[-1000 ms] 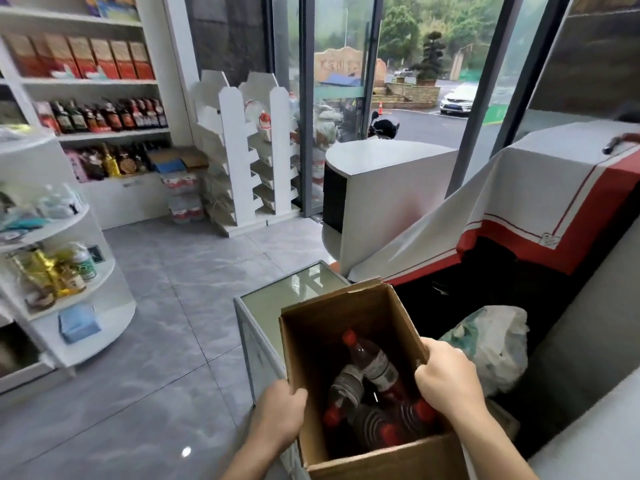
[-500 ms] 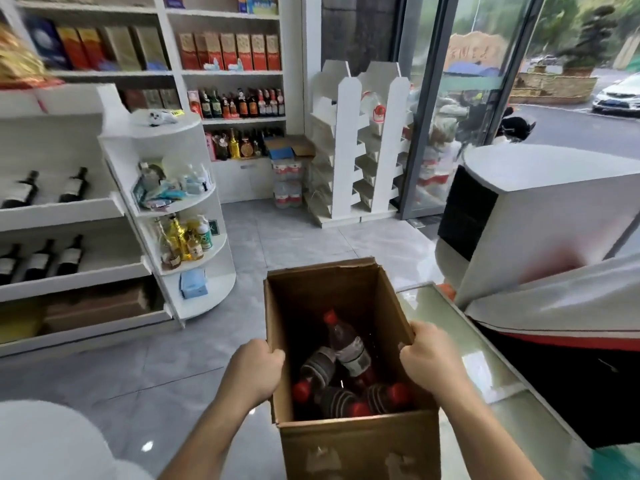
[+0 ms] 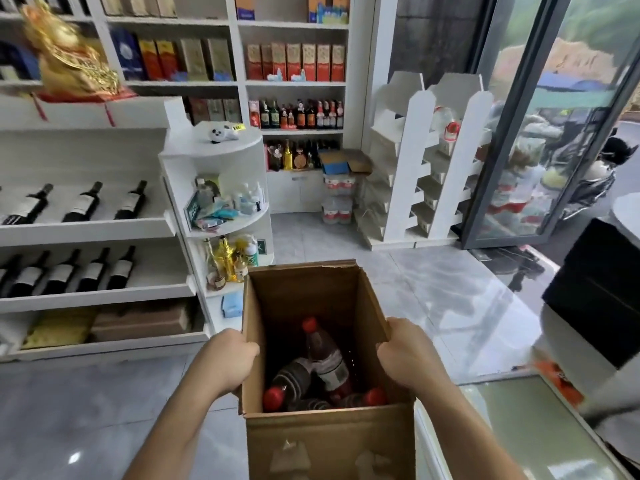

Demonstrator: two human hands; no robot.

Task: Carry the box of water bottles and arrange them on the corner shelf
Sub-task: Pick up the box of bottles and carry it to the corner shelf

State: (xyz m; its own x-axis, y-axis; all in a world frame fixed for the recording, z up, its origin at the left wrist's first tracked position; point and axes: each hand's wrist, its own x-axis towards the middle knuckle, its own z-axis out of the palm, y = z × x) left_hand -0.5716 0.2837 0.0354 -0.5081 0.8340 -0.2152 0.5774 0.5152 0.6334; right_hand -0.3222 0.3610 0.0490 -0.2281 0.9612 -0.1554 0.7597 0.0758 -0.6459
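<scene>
An open brown cardboard box (image 3: 304, 292) is held up in front of me, low in the middle of the view. Inside it lie several bottles (image 3: 325, 362) with red caps and dark labels, tipped over one another. My left hand (image 3: 228, 362) grips the box's left wall and my right hand (image 3: 405, 355) grips its right wall. The white rounded corner shelf (image 3: 214, 150) stands just beyond the box to the left, with small bottles and packets on its middle tiers and a toy panda on top.
White wall shelves (image 3: 90, 230) with lying wine bottles run along the left. A white stepped display rack (image 3: 412, 188) stands at the back right beside a glass door (image 3: 554, 133). A glass counter (image 3: 519, 427) is at the lower right. Grey tiled floor (image 3: 433, 289) lies between.
My view has swung left, away from the glass door and counter and toward the shelves. The box has come off the counter with both hands still on it, and the corner shelf is closer.
</scene>
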